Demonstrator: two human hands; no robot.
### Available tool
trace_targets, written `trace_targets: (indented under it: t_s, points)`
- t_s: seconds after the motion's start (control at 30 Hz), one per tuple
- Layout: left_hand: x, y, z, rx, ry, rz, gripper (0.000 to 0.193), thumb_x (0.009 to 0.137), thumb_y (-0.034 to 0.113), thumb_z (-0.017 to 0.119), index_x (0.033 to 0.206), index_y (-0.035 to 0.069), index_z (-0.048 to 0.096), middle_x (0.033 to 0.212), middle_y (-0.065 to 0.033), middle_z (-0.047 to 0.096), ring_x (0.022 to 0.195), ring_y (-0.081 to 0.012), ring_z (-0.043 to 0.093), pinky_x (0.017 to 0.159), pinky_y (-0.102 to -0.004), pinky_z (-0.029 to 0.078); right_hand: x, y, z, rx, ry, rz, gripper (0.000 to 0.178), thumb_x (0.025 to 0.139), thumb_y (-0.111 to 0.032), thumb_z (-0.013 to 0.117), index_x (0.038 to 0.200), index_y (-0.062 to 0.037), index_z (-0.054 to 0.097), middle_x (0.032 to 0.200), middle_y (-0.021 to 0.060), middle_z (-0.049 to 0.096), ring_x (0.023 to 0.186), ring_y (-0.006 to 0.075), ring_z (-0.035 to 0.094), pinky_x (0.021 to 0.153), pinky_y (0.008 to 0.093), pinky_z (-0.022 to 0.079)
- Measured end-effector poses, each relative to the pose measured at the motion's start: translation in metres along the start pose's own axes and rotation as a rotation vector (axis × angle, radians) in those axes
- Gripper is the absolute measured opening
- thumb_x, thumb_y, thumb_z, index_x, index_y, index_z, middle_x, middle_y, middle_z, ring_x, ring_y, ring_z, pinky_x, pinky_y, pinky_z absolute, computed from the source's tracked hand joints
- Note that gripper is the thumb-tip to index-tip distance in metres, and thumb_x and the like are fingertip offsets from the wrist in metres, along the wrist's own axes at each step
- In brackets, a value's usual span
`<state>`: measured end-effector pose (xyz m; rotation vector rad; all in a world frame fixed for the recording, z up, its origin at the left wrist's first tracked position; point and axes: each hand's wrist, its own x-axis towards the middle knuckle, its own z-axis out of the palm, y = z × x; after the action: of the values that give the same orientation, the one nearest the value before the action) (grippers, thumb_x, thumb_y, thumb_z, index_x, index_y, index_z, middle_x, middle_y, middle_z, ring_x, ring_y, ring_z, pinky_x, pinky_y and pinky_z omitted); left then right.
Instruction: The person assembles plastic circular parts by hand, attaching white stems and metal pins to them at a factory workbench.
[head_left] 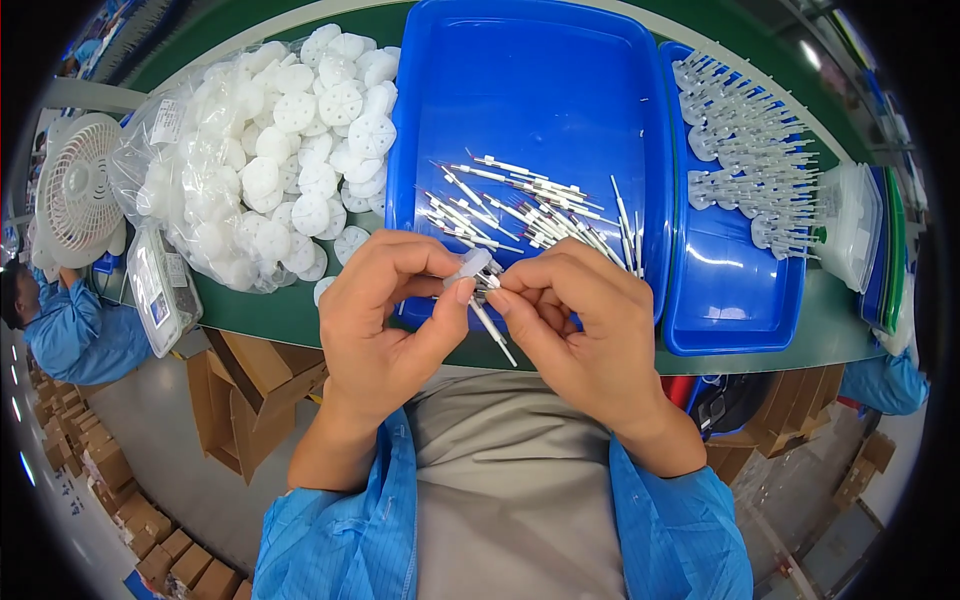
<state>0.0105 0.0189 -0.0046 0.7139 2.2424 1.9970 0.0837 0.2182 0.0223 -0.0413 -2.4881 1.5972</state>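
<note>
My left hand (385, 320) pinches a small white plastic disc (474, 262) between thumb and forefinger, tilted on edge. Fingers of my right hand (590, 325) are closed on thin white rods at the disc's side; how many is hidden by the fingertips. One white rod (493, 330) slants down toward me below the fingertips. Both hands meet over the near edge of a large blue tray (530, 90). Inside that tray, loose white rods (560, 215) with dark tips lie in a heap just beyond my hands.
A clear bag spills many white slotted discs (295, 112) at left. Right of the large tray, a smaller blue tray (735, 325) bears rows of discs fitted with rods (745, 150). A fan (82, 180), a clear plastic box (165, 285) and cardboard boxes (245, 400) stand leftward.
</note>
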Motion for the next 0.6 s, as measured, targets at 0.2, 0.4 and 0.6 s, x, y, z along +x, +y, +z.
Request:
trace_targets:
  t_s: [0.2,0.4,0.6]
  points:
    - [0.001,0.003,-0.004,0.150,-0.106,0.000,0.018,0.100,-0.010,0.078,0.116,-0.007,0.070,0.118,-0.0136,0.071,0.104,-0.0161,0.074,0.091,-0.0290,0.065,0.001,0.007,0.009,-0.150,0.043,-0.200,0.017,0.096,0.002,0.084,0.109,-0.0007,0.073,0.095,0.0126,0.064,0.071,0.0303,0.067,0.062,0.0428,0.054]
    - [0.000,0.004,-0.004,0.174,-0.122,-0.009,0.019,0.100,-0.009,0.078,0.117,-0.007,0.070,0.117,-0.0144,0.071,0.103,-0.0163,0.073,0.090,-0.0293,0.065,0.002,0.004,0.012,-0.176,0.042,-0.186,0.016,0.096,0.002,0.084,0.108,-0.0003,0.072,0.094,0.0124,0.062,0.071,0.0301,0.068,0.062,0.0428,0.055]
    - [0.001,-0.005,-0.004,0.142,-0.074,0.192,0.022,0.092,-0.006,0.084,0.112,-0.003,0.075,0.113,-0.0168,0.076,0.103,-0.0250,0.080,0.086,-0.0333,0.067,-0.003,0.009,0.014,-0.107,0.100,-0.195,0.020,0.092,0.000,0.088,0.108,0.0004,0.077,0.096,0.0118,0.071,0.073,0.0268,0.072,0.061,0.0377,0.057]
